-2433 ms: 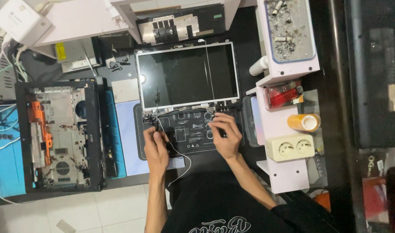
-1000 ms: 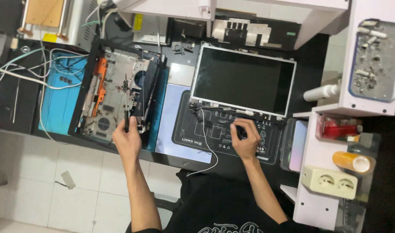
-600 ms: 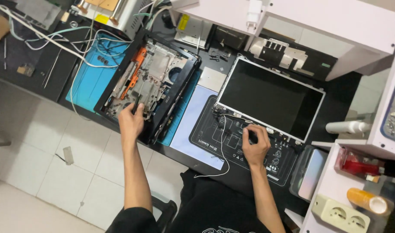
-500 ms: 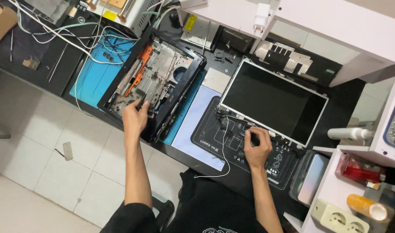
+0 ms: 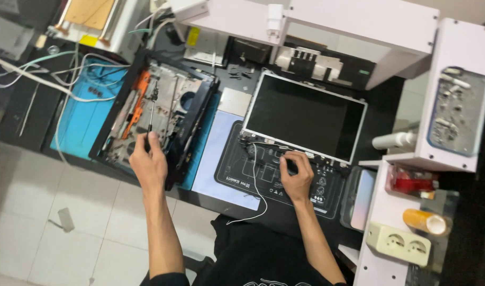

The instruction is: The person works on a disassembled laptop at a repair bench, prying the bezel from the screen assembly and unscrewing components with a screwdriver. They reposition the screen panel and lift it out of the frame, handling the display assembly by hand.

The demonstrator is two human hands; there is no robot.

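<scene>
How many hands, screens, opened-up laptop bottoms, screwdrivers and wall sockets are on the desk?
Hands: 2, the left hand and the right hand
Screen panels: 1, the dark screen
Opened laptop bases: 1, the laptop base
Screwdrivers: 1, the screwdriver in the left hand
Socket blocks: 1, the cream socket block
Total: 6

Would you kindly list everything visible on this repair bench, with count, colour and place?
screen panel: one, black with silver edge, centre of bench
work mat: one, black, under the panel's lower edge
opened laptop base: one, black with orange part, left
screwdriver: one, dark, over the laptop base
blue mat: one, far left
white cable: one, across the work mat
socket strip: one, cream, lower right shelf
orange bottle: one, right shelf
left hand: on the screwdriver handle
right hand: on the work mat
</scene>
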